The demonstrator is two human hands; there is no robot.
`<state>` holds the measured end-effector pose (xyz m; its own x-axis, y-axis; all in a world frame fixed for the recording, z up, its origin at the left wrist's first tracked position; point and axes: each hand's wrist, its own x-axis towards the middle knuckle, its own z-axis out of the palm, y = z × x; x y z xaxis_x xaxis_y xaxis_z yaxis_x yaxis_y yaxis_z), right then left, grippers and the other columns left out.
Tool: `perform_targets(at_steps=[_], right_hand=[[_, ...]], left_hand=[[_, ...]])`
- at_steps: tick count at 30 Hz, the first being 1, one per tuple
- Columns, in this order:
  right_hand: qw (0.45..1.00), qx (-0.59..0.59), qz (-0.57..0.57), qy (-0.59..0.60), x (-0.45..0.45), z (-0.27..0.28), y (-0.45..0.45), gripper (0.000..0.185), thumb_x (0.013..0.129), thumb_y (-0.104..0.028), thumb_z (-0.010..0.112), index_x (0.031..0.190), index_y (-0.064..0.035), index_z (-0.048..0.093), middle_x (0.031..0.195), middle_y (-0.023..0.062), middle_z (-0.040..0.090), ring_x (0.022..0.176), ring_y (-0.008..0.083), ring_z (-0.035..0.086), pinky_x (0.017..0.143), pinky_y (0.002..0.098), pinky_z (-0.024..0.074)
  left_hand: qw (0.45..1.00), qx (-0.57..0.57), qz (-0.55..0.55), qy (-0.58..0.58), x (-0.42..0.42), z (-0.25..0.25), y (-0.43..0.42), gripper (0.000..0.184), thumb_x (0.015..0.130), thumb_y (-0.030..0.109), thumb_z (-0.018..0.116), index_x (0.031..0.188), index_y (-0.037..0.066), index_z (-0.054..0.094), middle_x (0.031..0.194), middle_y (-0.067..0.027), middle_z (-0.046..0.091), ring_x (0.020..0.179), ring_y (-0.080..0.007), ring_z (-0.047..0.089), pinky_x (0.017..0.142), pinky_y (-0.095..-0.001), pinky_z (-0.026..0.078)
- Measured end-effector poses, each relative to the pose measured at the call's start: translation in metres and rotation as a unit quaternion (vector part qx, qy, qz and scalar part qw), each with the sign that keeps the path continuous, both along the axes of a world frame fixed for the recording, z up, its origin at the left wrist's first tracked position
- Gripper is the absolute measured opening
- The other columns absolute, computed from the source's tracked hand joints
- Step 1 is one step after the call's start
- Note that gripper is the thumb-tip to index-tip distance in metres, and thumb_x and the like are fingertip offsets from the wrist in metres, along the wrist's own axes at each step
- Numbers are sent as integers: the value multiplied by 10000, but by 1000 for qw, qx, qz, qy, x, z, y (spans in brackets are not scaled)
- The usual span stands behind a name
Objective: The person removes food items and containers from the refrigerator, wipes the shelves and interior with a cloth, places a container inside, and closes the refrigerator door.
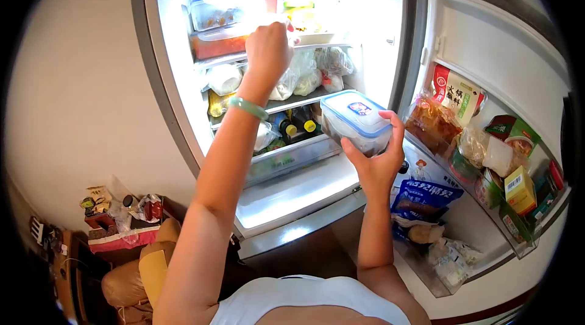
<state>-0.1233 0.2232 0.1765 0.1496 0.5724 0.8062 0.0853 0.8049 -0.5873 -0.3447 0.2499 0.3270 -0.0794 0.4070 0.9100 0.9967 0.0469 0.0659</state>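
Note:
My right hand (379, 163) grips a clear plastic container (356, 119) with a blue-rimmed lid, thumb at its near side and fingers at its right edge, in front of the lower shelves. My left hand (268, 49), with a green bangle on the wrist, reaches to the upper shelf. Its fingers are curled, and what they hold, if anything, is hidden. Beside it on the left, a clear lidded box (216, 11) stands above a container with orange-red contents (218, 46). Yellow and green packages (303, 17) lie just behind it on the right.
Plastic bags of food (308, 75) fill the middle shelf. Bottles with yellow caps (298, 125) lie below, above a clear drawer (292, 159). The open door (493, 38) on the right carries packed bins. Cluttered furniture stands at the lower left.

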Motion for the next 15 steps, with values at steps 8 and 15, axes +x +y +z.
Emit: perform_targets(at_steps=[8,15], right_hand=[[1000,20,-14,-14,4,-8,21,689,605,-111,822,1206,-61,488,1132,111,570,1043,230,570,889,352,468],[998,35,-33,-39,2,-7,25,692,595,-208,822,1181,-41,493,1116,159,590,1034,327,580,897,400,456]], left_hand=[[988,11,55,144,-20,-8,59,110,763,202,680,739,103,720,676,-153,665,658,-314,675,610,-412,535],[991,21,42,125,-21,-12,68,91,746,174,664,740,107,726,671,-161,662,656,-309,675,609,-402,535]])
